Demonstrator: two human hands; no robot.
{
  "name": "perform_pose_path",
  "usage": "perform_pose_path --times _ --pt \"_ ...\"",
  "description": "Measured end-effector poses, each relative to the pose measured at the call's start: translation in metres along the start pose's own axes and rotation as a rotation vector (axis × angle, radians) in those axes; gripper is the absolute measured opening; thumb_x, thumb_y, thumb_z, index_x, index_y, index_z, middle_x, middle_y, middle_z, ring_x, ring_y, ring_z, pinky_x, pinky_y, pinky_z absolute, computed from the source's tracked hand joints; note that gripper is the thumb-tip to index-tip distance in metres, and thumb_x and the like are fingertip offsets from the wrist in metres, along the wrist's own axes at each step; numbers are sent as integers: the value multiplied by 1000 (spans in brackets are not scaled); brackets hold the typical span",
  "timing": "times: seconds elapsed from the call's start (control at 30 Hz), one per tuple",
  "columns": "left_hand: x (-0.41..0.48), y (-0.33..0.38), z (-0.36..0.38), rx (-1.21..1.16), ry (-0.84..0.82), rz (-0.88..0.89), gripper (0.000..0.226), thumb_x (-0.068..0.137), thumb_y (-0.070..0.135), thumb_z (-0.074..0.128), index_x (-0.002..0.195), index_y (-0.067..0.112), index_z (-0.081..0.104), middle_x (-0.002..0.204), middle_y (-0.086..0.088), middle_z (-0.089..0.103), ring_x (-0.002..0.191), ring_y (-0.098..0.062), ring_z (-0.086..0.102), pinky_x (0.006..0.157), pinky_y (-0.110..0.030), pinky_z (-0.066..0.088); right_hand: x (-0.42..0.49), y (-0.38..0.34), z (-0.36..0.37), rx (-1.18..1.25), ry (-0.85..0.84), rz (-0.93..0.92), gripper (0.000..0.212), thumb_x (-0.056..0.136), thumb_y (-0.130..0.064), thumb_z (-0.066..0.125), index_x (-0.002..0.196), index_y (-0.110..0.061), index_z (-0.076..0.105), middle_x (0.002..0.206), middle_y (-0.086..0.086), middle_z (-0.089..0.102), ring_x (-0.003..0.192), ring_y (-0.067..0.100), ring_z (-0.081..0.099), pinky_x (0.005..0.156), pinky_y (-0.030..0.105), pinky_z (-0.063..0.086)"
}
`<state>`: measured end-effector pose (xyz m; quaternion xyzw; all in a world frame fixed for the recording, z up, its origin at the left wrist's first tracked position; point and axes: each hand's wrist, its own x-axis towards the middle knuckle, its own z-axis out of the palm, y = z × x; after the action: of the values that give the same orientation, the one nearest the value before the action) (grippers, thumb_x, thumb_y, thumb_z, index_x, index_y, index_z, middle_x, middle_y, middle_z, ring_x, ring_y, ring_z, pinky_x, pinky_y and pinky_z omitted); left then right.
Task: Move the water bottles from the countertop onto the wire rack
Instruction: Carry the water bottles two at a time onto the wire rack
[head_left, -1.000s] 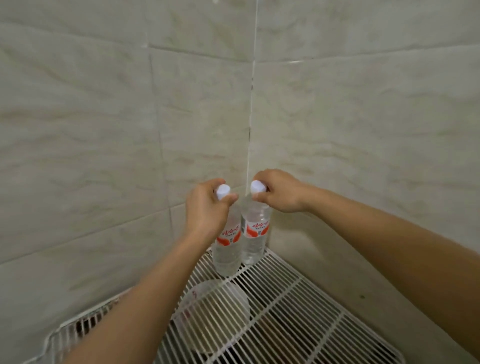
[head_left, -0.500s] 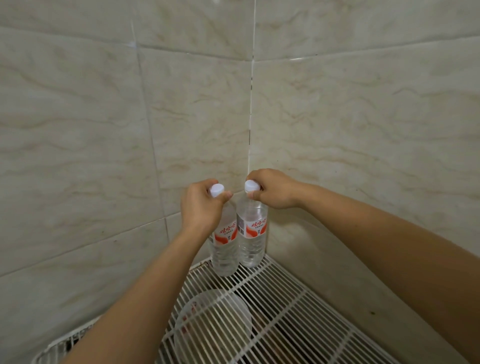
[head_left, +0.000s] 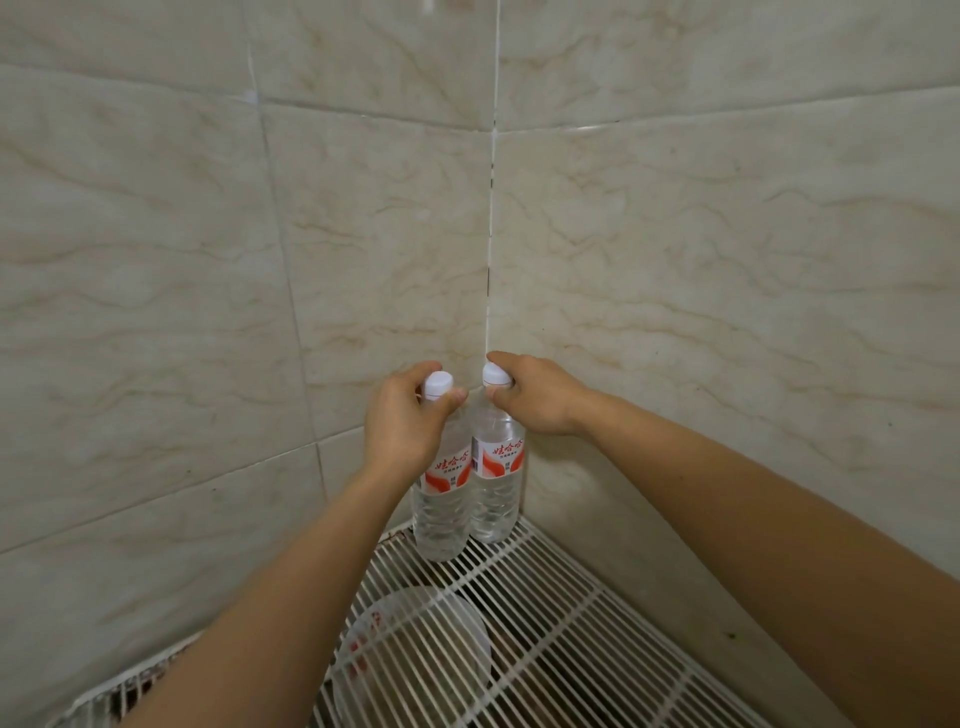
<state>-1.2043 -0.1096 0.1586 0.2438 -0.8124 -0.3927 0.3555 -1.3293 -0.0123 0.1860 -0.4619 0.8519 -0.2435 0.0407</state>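
left bottle (head_left: 441, 514), right bottle (head_left: 496, 467): standing on wire rack (head_left: 571, 623) | left hand (head_left: 402, 423), right hand (head_left: 537, 397): fingers pinch necks | remaining: release

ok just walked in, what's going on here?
A person has a water bottle in each hand, gripped at the neck just under the white cap. The left hand holds the left bottle and the right hand holds the right bottle. Both bottles stand upright, side by side, at the back corner of the wire rack against the tiled walls. They look set down but not yet released. A clear round container shows through the wires.
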Motion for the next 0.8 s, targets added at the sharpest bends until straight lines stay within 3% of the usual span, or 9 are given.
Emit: perform_pose_path --times 0.1,0.3,0.43,0.6,0.7,0.8 --pt "-5 0 0 16 10 7 55 87 33 64 137 16 47 138 -6 54 122 -22 53 97 -32 43 -6 1 0 24 -12 40 53 97 -24 50 147 -16 33 140 10 51 124 30 50 97 37 45" --pt "-19 5 -13 125 -61 -30 55 92 34 55 143 22 38 143 -5 48 129 -24 47 103 -42 41 -30 -8 0 -24 -56 74 69 97 -17 47 155 -19 8 153 12 37 131 30 44 99 33 41" --pt "-55 11 -35 201 -49 -4 46 96 33 49 140 20 43 142 -5 50 129 -24 48 103 -39 40 -63 -25 -3 -34 -27 25 64 97 -18 47 153 -14 18 148 15 42 127 31 48 94 31 42" --pt "-130 13 -85 327 12 -49 40 96 30 47 134 18 52 139 -4 54 128 -23 49 104 -35 38 -135 -60 17 67 -55 -79 39 94 -16 51 133 -14 48 133 12 57 120 31 54 94 33 42" --pt "-191 12 -119 406 33 -80 39 97 29 46 133 16 53 139 -6 53 127 -26 50 105 -35 37 -182 -83 44 88 -105 -134 41 94 -16 52 134 -8 47 136 15 54 125 31 51 98 30 39" --pt "-261 3 -151 515 72 -125 39 96 30 45 132 16 53 138 -6 54 127 -26 49 106 -36 37 -233 -111 80 59 -155 -192 59 97 -28 51 148 -9 30 152 14 37 139 29 37 112 36 31"
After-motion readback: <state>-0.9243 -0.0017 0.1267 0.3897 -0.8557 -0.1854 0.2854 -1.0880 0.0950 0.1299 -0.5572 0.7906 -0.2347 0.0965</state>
